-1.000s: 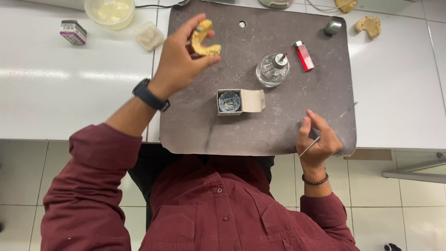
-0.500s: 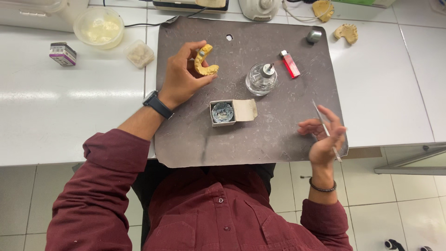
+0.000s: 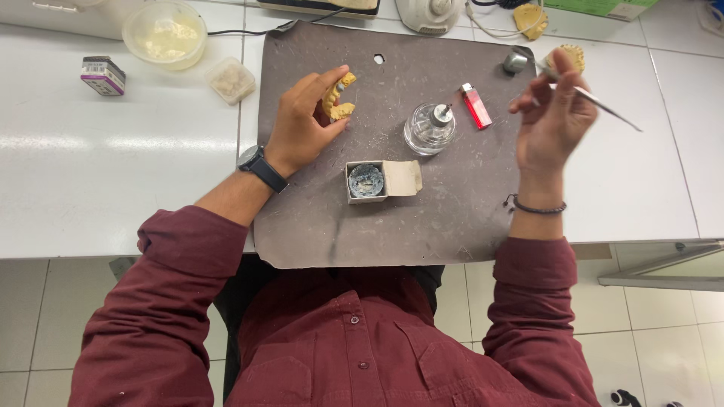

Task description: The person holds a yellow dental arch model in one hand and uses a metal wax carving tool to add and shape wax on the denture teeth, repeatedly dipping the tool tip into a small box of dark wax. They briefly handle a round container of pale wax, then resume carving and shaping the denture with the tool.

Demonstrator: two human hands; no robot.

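You are holding a yellow dental cast (image 3: pixel 337 96) up off the grey mat (image 3: pixel 317 226) in your left hand (image 3: pixel 302 124), thumb below and fingers curled over its arch, so that hand is closed firmly around it. Your right hand (image 3: pixel 554 113) is raised beside the far right corner of the mat, fingers pinched shut on a thin metal instrument (image 3: pixel 596 102) whose long end is pointing away to the right of your fingertips. Judging by how things lie, you are somewhere in the middle of the work: the cast and the tool are both in hand but well apart, the tool tip is not touching the cast, and the small glass spirit lamp (image 3: pixel 429 128) between your two hands is showing no flame that I can make out. The red lighter (image 3: pixel 476 105) is lying untouched just beyond the lamp, and the open cardboard box with a round tin (image 3: pixel 367 181) in it is sitting nearer to you than either hand. So whatever the tool is meant to do on the cast is seemingly still ahead. Compared with half a second ago, your right hand has been lifting from the near right edge of the mat up toward its far corner, swinging the instrument outward, while your left hand is keeping the cast in much the same spot.
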